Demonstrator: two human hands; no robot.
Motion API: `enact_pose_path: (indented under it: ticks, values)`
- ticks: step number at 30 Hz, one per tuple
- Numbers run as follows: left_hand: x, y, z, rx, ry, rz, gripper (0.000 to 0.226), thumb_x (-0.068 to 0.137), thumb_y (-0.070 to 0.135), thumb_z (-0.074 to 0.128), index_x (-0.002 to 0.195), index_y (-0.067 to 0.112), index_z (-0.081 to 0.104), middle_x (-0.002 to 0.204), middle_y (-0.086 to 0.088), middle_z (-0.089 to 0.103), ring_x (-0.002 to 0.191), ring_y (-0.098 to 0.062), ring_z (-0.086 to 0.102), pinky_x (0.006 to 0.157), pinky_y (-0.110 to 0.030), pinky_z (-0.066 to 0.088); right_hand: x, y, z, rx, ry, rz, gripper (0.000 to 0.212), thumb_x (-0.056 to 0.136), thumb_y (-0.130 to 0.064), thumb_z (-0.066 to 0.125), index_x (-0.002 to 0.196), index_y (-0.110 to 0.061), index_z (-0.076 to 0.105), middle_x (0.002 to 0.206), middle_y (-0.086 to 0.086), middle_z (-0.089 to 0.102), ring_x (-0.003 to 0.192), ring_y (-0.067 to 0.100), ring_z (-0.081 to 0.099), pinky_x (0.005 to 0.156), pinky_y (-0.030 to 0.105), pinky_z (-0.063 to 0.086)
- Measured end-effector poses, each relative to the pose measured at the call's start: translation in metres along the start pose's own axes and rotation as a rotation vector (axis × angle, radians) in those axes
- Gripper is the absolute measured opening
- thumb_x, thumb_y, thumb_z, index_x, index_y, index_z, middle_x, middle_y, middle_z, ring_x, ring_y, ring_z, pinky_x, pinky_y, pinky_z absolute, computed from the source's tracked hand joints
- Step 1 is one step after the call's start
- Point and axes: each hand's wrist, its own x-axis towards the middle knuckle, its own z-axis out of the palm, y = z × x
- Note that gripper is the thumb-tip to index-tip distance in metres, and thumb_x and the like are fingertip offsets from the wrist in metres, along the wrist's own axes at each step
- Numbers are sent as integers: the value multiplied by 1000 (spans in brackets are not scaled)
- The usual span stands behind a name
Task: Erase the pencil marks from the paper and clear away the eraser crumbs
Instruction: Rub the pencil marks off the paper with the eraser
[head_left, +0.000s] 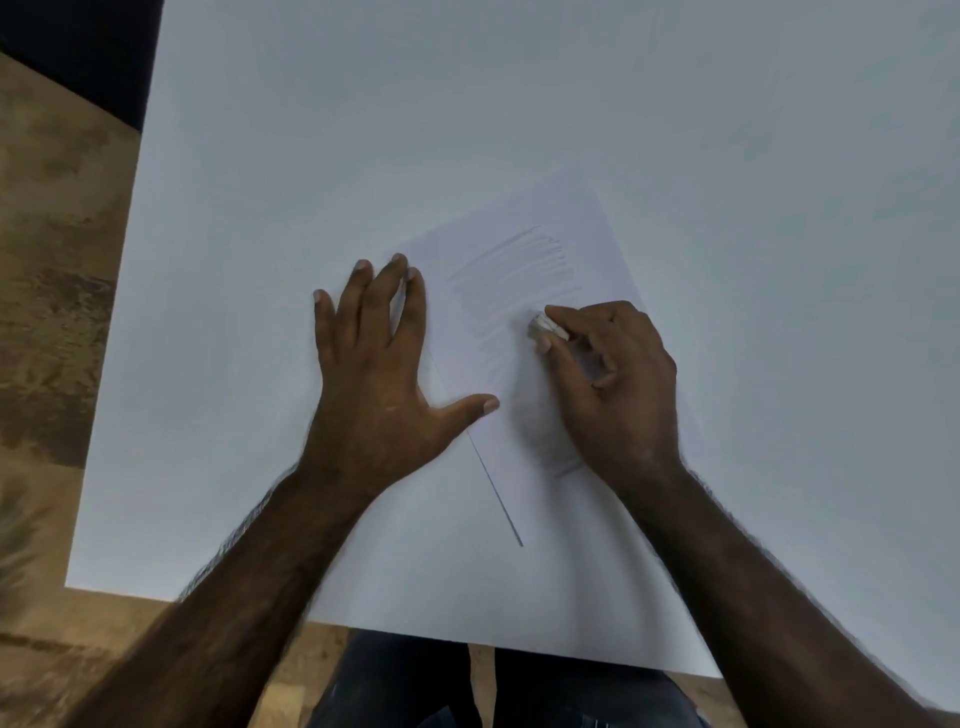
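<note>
Off to my left the floor (47, 312) shows mottled brown, wood-like, past the edge of the one desk (260, 182) — a smooth, matte, pale surface with a straight near edge. My left hand (379, 364) lies flat, palm down, the four fingers straight and slightly fanned, the thumb stretched out to the right. Its fingertips and thumb tip rest on the left edge of the paper (524, 395), pinning it, while the palm sits on the bare desk. There is one sheet, thin, white and rectangular, lying turned at an angle, its lower left edge casting a thin dark line. Across its upper half run the pencil marks (511, 262) — a patch of faint grey slanted strokes, paler toward the middle; a few short strokes show low down by my right wrist. One eraser (546, 326), a small, whitish, rounded block with a smudged face, touches the sheet just below that patch. My right hand (618, 384) pinches it between thumb and forefinger, the other fingers curled under, the wrist resting on the sheet. Both forearms are bare. Below the desk edge my dark trousers (519, 691) show.
</note>
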Motion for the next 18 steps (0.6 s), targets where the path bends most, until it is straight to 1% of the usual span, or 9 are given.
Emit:
enact_pose_path:
  ticks: [2,4,9,13,15,18]
  values:
    - [-1,-1,6,-26,-10,2,128,77,91,52,166,7,13,176,-8,2,162,-31,-6,126,-65,0,3,-6,9,-27,0,-8,15,101,-20,75,114,-16,80,102,-5,73,98,16,66,91,29,51]
    - [-1,-3,9,-49,-8,1,131,76,91,54,166,8,8,176,-6,-4,162,-28,-11,127,-64,-3,8,-12,19,-58,-5,-43,14,99,-20,76,112,-15,80,101,-4,74,96,16,66,90,27,50]
    - [-1,-5,14,-75,25,-28,130,76,94,53,166,9,12,176,-4,2,163,-26,-6,128,-62,2,20,-27,42,-80,-46,-119,11,96,-20,76,105,-16,81,98,-5,75,93,12,64,88,19,46]
    - [-1,-5,13,-108,44,-20,124,79,91,50,166,10,15,176,-4,5,163,-26,-3,128,-62,4,26,-33,53,-103,-76,-169,8,91,-15,78,99,-13,81,94,-1,73,90,15,62,84,20,45]
    - [-1,-6,13,-93,36,-26,126,77,92,53,167,14,13,176,-3,4,163,-26,-3,128,-62,4,33,-31,50,-130,-58,-179,8,90,-15,79,97,-13,82,92,0,73,88,18,63,82,22,46]
    - [-1,-7,13,-79,21,-17,127,75,93,55,168,18,10,176,-1,1,163,-26,-5,128,-62,3,49,-23,42,-160,26,-134,6,89,-17,80,92,-14,82,89,0,72,87,22,64,81,24,46]
